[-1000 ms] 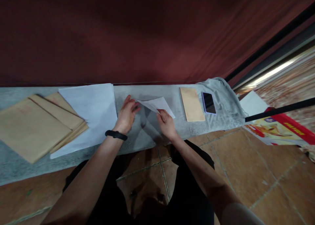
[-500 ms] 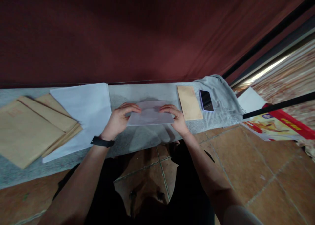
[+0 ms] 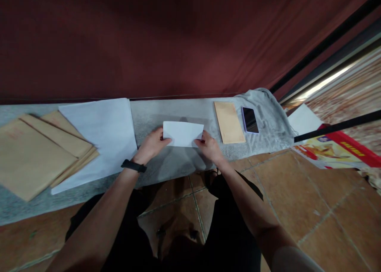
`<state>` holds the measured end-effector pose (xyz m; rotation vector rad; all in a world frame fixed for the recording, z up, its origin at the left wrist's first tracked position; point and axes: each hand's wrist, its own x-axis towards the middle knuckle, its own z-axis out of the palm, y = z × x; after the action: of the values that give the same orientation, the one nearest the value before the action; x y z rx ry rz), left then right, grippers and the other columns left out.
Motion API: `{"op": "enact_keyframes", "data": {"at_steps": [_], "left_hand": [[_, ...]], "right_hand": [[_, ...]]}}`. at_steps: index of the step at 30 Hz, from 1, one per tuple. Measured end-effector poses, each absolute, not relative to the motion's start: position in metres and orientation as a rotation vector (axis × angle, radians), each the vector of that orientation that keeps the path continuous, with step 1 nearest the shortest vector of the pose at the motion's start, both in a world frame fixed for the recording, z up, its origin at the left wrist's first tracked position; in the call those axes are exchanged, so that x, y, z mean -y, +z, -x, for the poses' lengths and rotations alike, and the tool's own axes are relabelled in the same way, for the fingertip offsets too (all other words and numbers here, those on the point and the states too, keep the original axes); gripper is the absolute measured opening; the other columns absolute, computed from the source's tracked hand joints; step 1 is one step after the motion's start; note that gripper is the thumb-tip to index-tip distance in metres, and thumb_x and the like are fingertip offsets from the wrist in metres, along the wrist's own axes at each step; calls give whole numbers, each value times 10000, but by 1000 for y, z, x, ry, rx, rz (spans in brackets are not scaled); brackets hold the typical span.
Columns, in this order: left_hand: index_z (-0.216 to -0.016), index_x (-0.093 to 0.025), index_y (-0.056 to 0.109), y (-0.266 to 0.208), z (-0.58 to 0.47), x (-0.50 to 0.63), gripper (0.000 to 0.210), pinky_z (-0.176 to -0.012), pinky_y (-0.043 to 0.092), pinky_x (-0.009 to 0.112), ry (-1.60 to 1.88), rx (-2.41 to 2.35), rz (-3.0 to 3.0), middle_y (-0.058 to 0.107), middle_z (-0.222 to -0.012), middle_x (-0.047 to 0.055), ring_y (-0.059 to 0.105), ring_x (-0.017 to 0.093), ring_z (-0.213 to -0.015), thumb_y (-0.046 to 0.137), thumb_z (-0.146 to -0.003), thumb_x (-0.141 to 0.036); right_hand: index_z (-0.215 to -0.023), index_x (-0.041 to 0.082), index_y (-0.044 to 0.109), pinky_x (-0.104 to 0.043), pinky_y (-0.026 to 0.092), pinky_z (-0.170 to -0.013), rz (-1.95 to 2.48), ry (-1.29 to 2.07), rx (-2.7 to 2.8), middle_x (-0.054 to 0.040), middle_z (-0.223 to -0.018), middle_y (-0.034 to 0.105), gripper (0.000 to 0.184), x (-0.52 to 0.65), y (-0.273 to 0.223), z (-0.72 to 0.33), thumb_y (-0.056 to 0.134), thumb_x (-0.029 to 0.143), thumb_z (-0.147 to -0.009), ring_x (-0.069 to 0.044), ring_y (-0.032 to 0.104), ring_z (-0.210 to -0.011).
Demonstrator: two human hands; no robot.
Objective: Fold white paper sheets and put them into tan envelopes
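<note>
Between my hands is a white sheet of paper (image 3: 183,134), now a small wide rectangle that looks folded. My left hand (image 3: 152,145) pinches its left end, thumb on the near face and fingers behind. At the right end my right hand (image 3: 210,147) grips it the same way. The paper is held above the grey cloth. To the left lie larger white sheets (image 3: 114,129), partly under several brown envelopes (image 3: 44,153). A single brown envelope (image 3: 229,123) rests flat to the right of my right hand.
A phone (image 3: 250,120) lies beyond the single envelope on the cloth-covered bench (image 3: 149,109). A dark red wall (image 3: 149,45) rises behind the bench. To the right, a black bar (image 3: 336,127) crosses above a red and yellow box (image 3: 336,149) near the tiled floor (image 3: 285,188).
The paper has tilted so its bright face turns towards me and shows smaller. My thumbs have moved to its near face, and my left hand has shifted right.
</note>
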<state>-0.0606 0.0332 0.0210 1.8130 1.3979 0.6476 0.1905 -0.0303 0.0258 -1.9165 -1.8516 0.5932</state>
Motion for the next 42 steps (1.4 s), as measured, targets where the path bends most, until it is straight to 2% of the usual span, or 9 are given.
{"op": "enact_keyframes", "data": {"at_steps": [5,8,15,18,20,23,26,31,42], "left_hand": [[-1447,-179,495,21,52,-30,699,-731,526,322,618,-1552,-1836,747,-846,33,703,230,-747,680,-784,-299],[-1554,-182,353,26,47,-26,840,-806,529,336,604,-1611,-1866,744,-913,37,707,236,-818,687,-787,-259],[-1402,-154,549,31,43,-23,618,-978,531,393,512,-1658,-2028,695,-1155,113,683,283,-1051,656,-795,-202],[-1371,-136,568,36,42,-15,562,-997,533,392,428,-1704,-2079,653,-1239,141,674,281,-1092,630,-816,-192],[-1370,-128,564,38,37,-5,522,-1011,525,427,413,-1758,-2141,618,-1310,174,659,300,-1134,585,-853,-201],[-1430,-121,506,35,24,11,505,-1100,441,527,500,-1781,-2327,480,-1510,214,513,360,-1355,452,-937,-223],[-1535,-104,367,21,11,20,590,-1211,317,508,465,-1566,-2443,363,-1624,160,312,296,-1515,321,-950,-156],[-1575,-46,280,1,3,25,629,-1264,177,505,351,-1630,-2443,257,-1665,179,171,288,-1564,288,-970,-216],[-1570,-51,306,-1,17,28,689,-1248,201,525,441,-1809,-2400,269,-1651,206,231,327,-1545,368,-994,-424]], "right_hand": [[-1588,166,240,-394,558,-848,2070,447,1864,-81,-1025,769,700,32,25,-179,523,351,-974,-277,731,-893],[-1614,134,150,-431,519,-940,2120,394,1870,-110,-1072,759,746,33,24,-175,492,358,-990,-291,717,-965],[-1586,143,272,-510,460,-1003,2116,258,1934,-175,-1224,670,665,34,25,-174,502,326,-990,-329,617,-1132],[-1540,118,379,-540,455,-1031,2048,205,1991,-204,-1330,603,604,33,29,-170,520,313,-986,-352,548,-1227],[-1522,127,418,-520,432,-1100,1862,236,2063,-186,-1446,539,541,32,29,-163,469,310,-1016,-326,491,-1326],[-1527,149,427,-441,362,-1207,1575,331,2172,-123,-1567,450,502,33,22,-148,349,331,-1066,-236,400,-1451],[-1545,141,404,-411,300,-1253,1515,380,2221,-103,-1590,434,519,35,10,-137,265,342,-1086,-188,359,-1492],[-1578,118,333,-417,195,-1285,1678,302,2246,-104,-1646,330,592,38,0,-135,278,443,-1086,-204,273,-1538],[-1593,98,287,-499,160,-1277,1892,178,2187,-121,-1661,262,595,40,0,-157,274,400,-1081,-271,262,-1541]]}}
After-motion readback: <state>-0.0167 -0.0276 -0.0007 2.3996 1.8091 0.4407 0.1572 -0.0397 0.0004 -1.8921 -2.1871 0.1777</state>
